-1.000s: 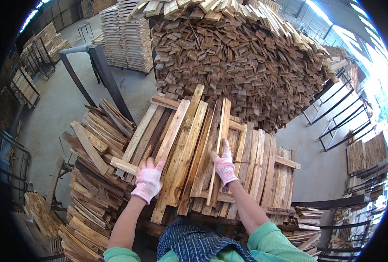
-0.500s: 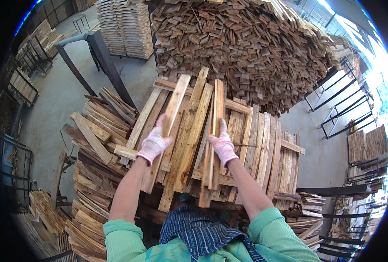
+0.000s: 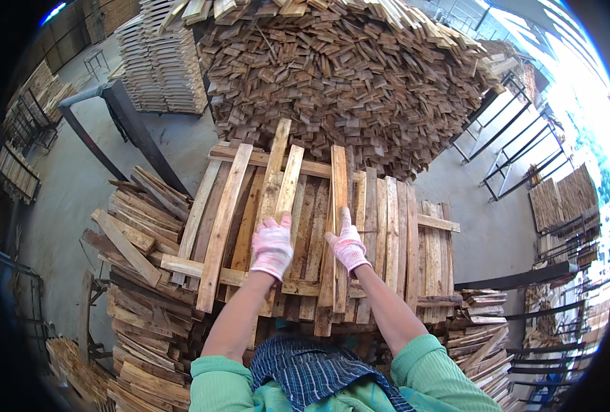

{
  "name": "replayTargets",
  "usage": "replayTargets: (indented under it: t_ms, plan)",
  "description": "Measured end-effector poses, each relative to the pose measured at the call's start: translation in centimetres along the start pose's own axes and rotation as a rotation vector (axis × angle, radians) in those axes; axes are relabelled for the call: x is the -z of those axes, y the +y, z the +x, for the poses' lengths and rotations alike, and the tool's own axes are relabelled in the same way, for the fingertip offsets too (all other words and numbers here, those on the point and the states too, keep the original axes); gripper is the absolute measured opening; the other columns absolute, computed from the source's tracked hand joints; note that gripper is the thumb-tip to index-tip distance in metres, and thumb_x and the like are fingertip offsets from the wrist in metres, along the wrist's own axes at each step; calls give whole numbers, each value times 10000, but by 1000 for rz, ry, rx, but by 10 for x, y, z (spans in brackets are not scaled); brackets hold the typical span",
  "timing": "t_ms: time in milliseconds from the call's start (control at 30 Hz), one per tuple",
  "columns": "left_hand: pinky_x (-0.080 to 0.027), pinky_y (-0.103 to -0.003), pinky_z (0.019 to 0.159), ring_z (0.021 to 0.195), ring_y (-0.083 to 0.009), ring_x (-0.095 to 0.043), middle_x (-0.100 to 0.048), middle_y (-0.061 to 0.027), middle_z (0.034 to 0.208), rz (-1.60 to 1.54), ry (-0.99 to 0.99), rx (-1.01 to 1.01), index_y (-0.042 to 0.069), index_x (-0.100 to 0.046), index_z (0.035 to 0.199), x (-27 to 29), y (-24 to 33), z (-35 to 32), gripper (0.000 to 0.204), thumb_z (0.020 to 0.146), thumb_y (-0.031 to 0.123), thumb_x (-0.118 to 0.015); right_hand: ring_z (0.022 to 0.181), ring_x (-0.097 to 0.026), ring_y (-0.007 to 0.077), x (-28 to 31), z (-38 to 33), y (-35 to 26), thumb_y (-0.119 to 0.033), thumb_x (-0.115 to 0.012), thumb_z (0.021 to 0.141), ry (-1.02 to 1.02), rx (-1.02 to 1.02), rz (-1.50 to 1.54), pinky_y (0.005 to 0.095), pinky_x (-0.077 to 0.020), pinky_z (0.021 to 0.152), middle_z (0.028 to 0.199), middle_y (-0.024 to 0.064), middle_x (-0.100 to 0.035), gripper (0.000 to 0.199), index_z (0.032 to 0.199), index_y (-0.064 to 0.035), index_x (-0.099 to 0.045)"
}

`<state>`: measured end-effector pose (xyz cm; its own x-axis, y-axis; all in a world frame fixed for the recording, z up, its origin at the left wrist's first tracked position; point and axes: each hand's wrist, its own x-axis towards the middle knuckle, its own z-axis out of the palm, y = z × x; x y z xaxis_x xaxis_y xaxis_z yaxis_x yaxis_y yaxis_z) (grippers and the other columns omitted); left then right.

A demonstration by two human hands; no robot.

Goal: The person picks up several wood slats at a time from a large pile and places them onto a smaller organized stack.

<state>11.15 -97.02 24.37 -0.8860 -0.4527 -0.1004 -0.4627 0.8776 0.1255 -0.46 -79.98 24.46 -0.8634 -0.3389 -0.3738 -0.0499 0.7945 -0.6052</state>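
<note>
My left hand [image 3: 272, 247], in a pink and white glove, is closed over the lower part of two narrow wooden planks [image 3: 290, 180] lying side by side; its fingertips are partly hidden. In a matching glove, my right hand [image 3: 349, 248] grips an upright-lying wooden plank [image 3: 339, 180], thumb on one side and index finger stretched along it. Beneath both hands is a layer of rough planks [image 3: 310, 233] in a row, with crosspieces [image 3: 437, 223] running across them. One loose plank [image 3: 225, 223] lies across the crosspieces, left of my left hand.
A heap of short wood pieces [image 3: 346, 89] rises beyond the planks. Stacked slats [image 3: 161, 65] and a dark metal frame [image 3: 130, 123] stand at the far left. Rough offcuts [image 3: 147, 302] are piled at my left, more boards [image 3: 483, 336] at my right. Metal racks [image 3: 518, 147] stand farther right.
My left hand has let go of one plank, which now lies at the left, and has moved right onto two others. My right hand stays on its plank. The whole view has shifted slightly.
</note>
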Motion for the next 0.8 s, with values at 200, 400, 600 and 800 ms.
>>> replayTargets:
  t_ms: [200,400,600,800]
  plan:
    - [-557,-417,919,1076,-322,-570,-464,-225,1280,-469,-115,195,98,-344,1544,28,-44,-38,727,899,115,-678,1474,-331,320,47,-55,-3,-119,-710,894,48,101,272,361,-286,1224,1641,173,-255,942,1621,-150,-113]
    - [-450,-549,1024,1216,-455,-490,-443,-292,1351,-223,-147,131,214,-271,1584,6,-45,-135,883,847,326,-746,1300,-506,484,-30,-41,29,-180,-640,931,95,52,-161,436,-452,1083,1556,380,-216,937,1625,-205,-11]
    - [-435,-506,1074,1355,-493,-400,-303,-320,1510,-468,-213,226,283,-163,1606,-7,-53,-164,1058,781,287,-826,1358,-439,492,-25,-44,27,-247,-623,954,108,136,-156,441,-398,1135,1565,353,-236,845,1620,-167,-108]
    - [-360,-374,1160,1395,-275,-433,-403,-186,1510,-1186,7,211,62,-199,1591,-47,-73,-209,945,804,-2,-720,946,-634,299,1,-49,-49,-176,-633,899,133,260,170,437,-607,757,1346,293,-436,839,1605,-195,-179]
